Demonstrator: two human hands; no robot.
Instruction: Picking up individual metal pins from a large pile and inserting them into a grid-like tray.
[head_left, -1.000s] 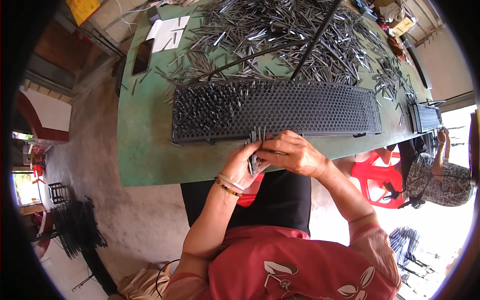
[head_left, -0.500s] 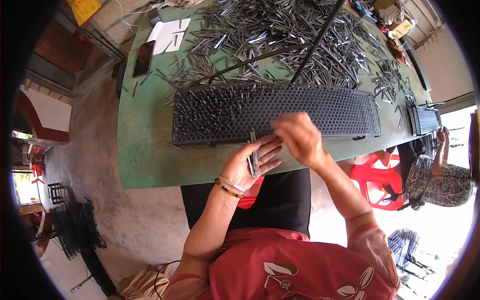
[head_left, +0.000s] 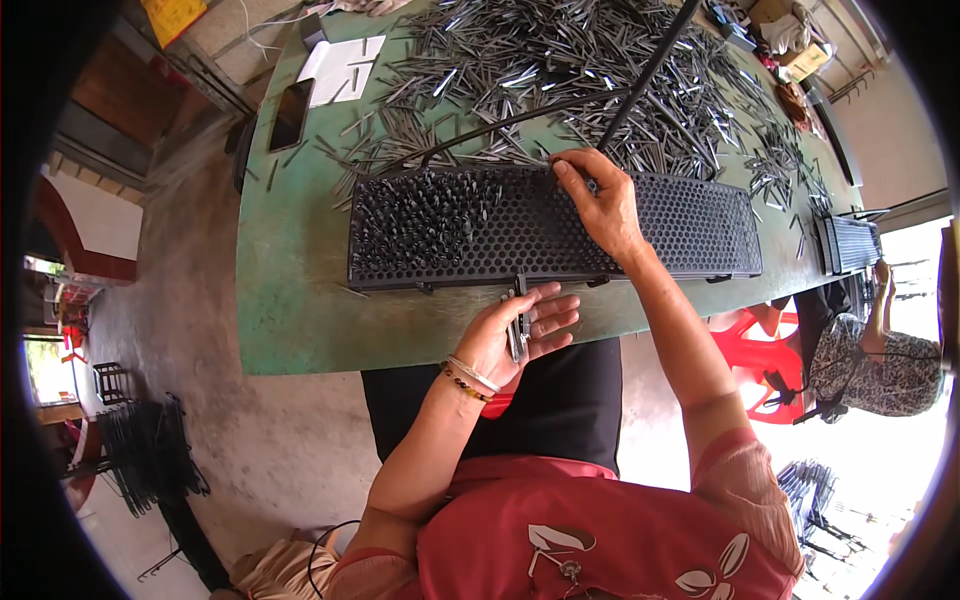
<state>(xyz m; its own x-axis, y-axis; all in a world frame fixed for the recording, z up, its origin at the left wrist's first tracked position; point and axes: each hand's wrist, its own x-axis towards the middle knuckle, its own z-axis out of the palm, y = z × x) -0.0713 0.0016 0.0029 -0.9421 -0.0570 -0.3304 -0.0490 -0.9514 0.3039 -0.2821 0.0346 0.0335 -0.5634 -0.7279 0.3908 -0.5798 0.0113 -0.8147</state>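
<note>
Now left hand (head_left: 515,335) cradles metal pins (head_left: 517,330); right hand (head_left: 600,200) pinches one

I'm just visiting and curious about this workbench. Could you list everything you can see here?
Table: one, green, under everything.
Perforated tray: one, black, across the table's near side; its left part is filled with pins.
Loose metal pins: too many to count, grey, heaped beyond the tray.
Second tray: one, black, at the table's right end.
Paper sheets: white, far left corner.
Phone: one, dark, beside the paper.
Stool: one, red, right of the table.
Another person: one, seated at right.
Left hand: holds a few pins at the table's near edge.
Right hand: fingertips at the tray's far edge.
</note>
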